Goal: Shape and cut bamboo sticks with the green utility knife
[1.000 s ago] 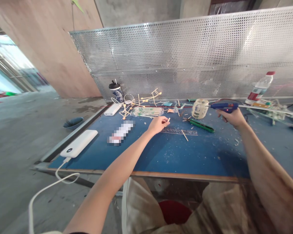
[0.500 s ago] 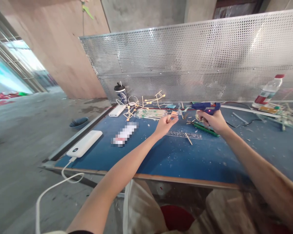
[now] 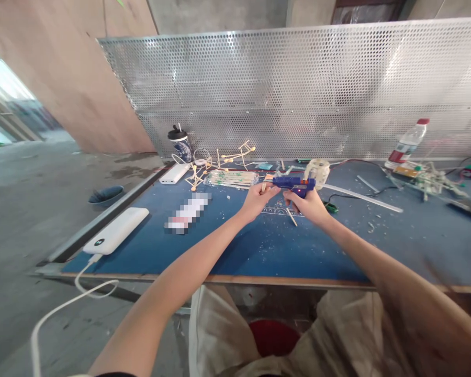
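Observation:
My right hand (image 3: 308, 206) is wrapped round the grip of a blue hot glue gun (image 3: 292, 183) whose small red light is lit. Its nozzle points left, close to the fingers of my left hand (image 3: 256, 201). Those fingers are pinched on a short pale wooden stick (image 3: 264, 187), mostly hidden. Whether nozzle and stick touch, I cannot tell. Under the hands lie a clear plastic ruler (image 3: 275, 210) and a loose wooden stick (image 3: 291, 217). A bag of wooden sticks (image 3: 232, 179) lies behind my left hand, near a glued stick frame (image 3: 239, 153).
The blue table (image 3: 235, 256) is backed by a perforated metal sheet (image 3: 259, 89). A white power bank (image 3: 118, 230), a blurred-out phone (image 3: 188, 212) and a lidded cup (image 3: 180, 145) stand or lie left. Right are a roll of tape (image 3: 321, 170), a plastic bottle (image 3: 408, 144) and tangled parts (image 3: 432, 180).
My right hand has brought the glue gun left and slightly down to my left hand, uncovering the tape roll. My left hand keeps its pinch. The whole view has shifted a little.

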{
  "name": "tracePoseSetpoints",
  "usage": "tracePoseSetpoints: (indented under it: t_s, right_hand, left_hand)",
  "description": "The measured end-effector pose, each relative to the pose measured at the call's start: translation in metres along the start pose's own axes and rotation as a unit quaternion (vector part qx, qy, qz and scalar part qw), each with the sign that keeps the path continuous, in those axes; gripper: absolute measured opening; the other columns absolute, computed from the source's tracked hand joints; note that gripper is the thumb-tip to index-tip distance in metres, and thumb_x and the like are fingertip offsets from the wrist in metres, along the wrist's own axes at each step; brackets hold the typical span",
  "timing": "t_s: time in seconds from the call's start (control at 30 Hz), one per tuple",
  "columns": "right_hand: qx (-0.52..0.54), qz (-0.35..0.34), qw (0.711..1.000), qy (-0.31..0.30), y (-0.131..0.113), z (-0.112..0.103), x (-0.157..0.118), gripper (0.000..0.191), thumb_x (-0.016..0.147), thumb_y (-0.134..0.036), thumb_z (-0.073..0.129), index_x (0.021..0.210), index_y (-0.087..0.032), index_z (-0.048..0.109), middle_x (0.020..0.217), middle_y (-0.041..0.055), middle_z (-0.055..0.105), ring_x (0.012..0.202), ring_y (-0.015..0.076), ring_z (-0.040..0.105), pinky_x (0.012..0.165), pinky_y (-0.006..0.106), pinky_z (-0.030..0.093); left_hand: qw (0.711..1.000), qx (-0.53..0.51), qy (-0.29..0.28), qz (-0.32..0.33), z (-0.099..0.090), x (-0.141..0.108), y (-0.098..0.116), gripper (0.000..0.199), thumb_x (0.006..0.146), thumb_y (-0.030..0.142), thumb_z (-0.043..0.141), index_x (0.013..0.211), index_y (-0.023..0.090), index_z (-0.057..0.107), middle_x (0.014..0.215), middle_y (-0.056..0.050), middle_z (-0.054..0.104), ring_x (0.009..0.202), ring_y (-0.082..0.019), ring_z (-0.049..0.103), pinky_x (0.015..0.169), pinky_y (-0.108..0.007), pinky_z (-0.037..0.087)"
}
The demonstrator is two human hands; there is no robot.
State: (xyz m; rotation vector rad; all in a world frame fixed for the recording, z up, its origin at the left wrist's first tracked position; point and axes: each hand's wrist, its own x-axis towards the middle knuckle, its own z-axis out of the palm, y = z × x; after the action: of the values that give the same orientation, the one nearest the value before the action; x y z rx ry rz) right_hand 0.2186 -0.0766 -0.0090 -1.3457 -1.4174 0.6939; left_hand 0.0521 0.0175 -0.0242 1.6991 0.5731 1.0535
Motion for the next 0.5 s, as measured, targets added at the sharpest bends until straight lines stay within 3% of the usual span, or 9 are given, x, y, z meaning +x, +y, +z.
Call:
tracePoseSetpoints:
  t_s: [0.13,0.37,0.5]
  right_hand:
    - [0.02,0.004,1.0,-0.012,-0.003,0.0,-0.002,0.029,0.099,-0.044,0.063,0.092,-0.016,0.064,0.071,-0.0058,0.059,0.049,0.0046,0.045,0.045,0.019,0.04]
    - [0.068,-0.004,0.998,-0.011,-0.007,-0.006,-0.003,0.033,0.093,-0.048,0.068,0.08,-0.018,0.06,0.068,-0.0051,0.061,0.045,0.0057,0.044,0.042,0.021,0.038]
    - [0.078,-0.002,0.997,0.009,-0.006,-0.011,-0.001,0.031,0.086,-0.048,0.07,0.072,-0.023,0.058,0.066,-0.0023,0.063,0.042,0.0092,0.046,0.039,0.027,0.036]
  left_hand:
    - [1.0,-0.008,-0.015,-0.01,0.004,-0.002,0.001,0.042,0.079,0.058,0.077,0.075,0.018,0.065,0.056,0.007,0.037,0.053,-0.007,0.032,0.051,-0.024,0.024]
    - [0.999,-0.016,-0.027,-0.027,0.003,-0.004,0.01,0.044,0.079,0.059,0.077,0.095,0.019,0.076,0.063,0.002,0.056,0.053,-0.007,0.036,0.05,-0.025,0.025]
    - [0.999,-0.004,-0.009,-0.03,0.0,-0.003,0.009,0.043,0.081,0.061,0.075,0.098,0.021,0.076,0.063,0.003,0.052,0.052,-0.007,0.033,0.048,-0.025,0.022]
